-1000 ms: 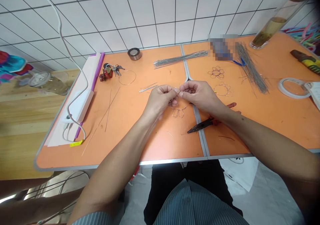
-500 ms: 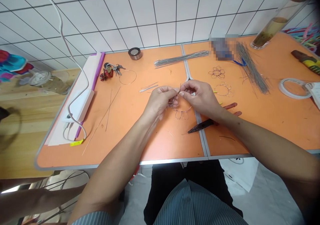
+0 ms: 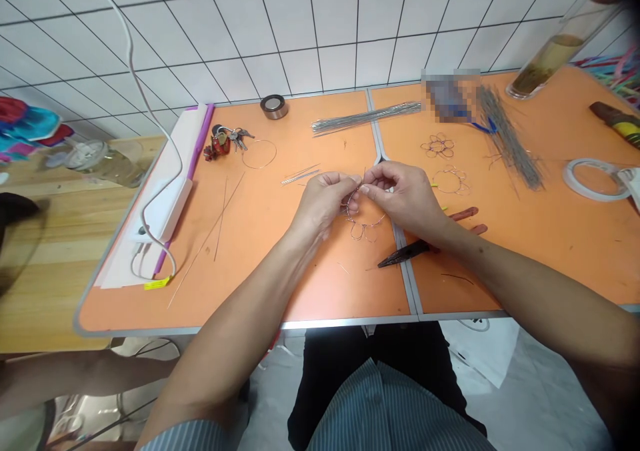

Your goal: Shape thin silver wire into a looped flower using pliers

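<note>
Between my two hands is a thin wire ring with small petal-like loops (image 3: 358,229). My left hand (image 3: 330,201) pinches it at its upper left, thumb and forefinger together. Close beside it, my right hand (image 3: 400,187) has thumb and fingertips closed on the wire at the same spot, where a short end sticks up. Under my right wrist lie pliers (image 3: 400,253) with dark jaws and reddish handles. Two more looped wire pieces, a finished-looking wire flower (image 3: 440,145) and a fainter wire ring (image 3: 453,180), lie beyond my right hand.
Bundles of straight wire (image 3: 367,117) and darker wire (image 3: 513,141) lie at the back. A tape roll (image 3: 273,107), keys (image 3: 237,136), a white power strip (image 3: 167,214) and a clear tape ring (image 3: 590,191) surround the work. A tall glass jar (image 3: 545,64) stands far right. Another person's limb (image 3: 80,377) shows lower left.
My hands stay pinched on the wire ring with barely any movement. The whole view has shifted slightly, and the other person's limb at lower left has moved up.
</note>
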The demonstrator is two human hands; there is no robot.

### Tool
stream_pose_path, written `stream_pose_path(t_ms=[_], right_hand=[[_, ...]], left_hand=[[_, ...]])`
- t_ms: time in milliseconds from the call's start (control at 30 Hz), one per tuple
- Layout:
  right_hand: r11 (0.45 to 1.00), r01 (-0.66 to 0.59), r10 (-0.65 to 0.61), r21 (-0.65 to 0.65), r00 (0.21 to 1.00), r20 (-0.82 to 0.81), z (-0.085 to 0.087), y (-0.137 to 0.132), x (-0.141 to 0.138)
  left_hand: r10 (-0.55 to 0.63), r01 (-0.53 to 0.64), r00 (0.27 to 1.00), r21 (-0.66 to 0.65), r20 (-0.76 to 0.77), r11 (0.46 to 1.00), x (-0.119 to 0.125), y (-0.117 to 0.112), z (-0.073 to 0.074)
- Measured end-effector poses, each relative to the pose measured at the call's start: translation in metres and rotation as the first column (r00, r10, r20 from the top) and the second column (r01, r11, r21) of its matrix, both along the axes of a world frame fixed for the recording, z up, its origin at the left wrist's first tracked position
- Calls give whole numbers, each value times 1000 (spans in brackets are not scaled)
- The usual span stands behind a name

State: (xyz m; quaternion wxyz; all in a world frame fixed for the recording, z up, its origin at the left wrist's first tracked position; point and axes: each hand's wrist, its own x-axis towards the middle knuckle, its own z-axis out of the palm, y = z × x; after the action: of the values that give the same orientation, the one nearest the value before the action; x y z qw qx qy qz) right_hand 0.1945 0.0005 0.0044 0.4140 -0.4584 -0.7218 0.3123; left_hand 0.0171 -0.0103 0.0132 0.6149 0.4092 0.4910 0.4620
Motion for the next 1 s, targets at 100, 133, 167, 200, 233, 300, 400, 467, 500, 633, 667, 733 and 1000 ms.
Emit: stream_pose_path(t_ms=[100, 133, 167, 200, 233, 300, 400, 467, 500, 633, 667, 733, 1000], right_hand=[[996, 20, -23, 85, 999, 39, -2, -2, -1], [993, 19, -26, 118, 998, 59, -3, -2, -1], [988, 14, -27, 153, 996, 84, -4, -3, 0], [981, 5, -27, 193, 993, 111, -6, -3, 0], [972, -5, -29, 236, 990, 141, -7, -2, 1], [946, -31, -40, 324, 976, 212, -10, -2, 3], [902, -83, -81, 423, 932, 354, -13, -1, 4], [884, -120, -103, 452, 893, 438, -13, -1, 5], [878, -135, -110, 459, 877, 468, -13, -1, 4], [889, -128, -98, 439, 884, 458, -8, -3, 4], [906, -113, -72, 408, 908, 412, -6, -3, 4], [954, -85, 3, 288, 962, 274, 0, -2, 6], [899, -225, 133, -377, 958, -255, 17, 4, 11]], left_hand=[[9, -9, 1000, 14, -3, 1000, 2, 0, -2], [12, -12, 1000, 14, -2, 1000, 2, 0, -2], [14, -14, 1000, 10, -2, 1000, 2, 0, -2], [16, -16, 1000, 3, 0, 1000, 2, 0, -2], [16, -16, 1000, -8, 2, 1000, 2, 0, -2], [14, -13, 1000, -35, 9, 999, 1, 0, -2], [6, -5, 1000, -86, 13, 996, 0, 1, 0], [-1, 2, 1000, -116, 11, 993, 0, 1, 1], [-5, 6, 1000, -127, 9, 992, 0, 1, 1], [-14, 16, 1000, -101, 20, 995, 0, 1, 1], [-15, 17, 1000, -68, 24, 998, -1, 1, 0], [-12, 12, 1000, 9, 25, 1000, -3, 2, 0], [-25, 34, 998, 164, -58, 986, -5, 2, 3]])
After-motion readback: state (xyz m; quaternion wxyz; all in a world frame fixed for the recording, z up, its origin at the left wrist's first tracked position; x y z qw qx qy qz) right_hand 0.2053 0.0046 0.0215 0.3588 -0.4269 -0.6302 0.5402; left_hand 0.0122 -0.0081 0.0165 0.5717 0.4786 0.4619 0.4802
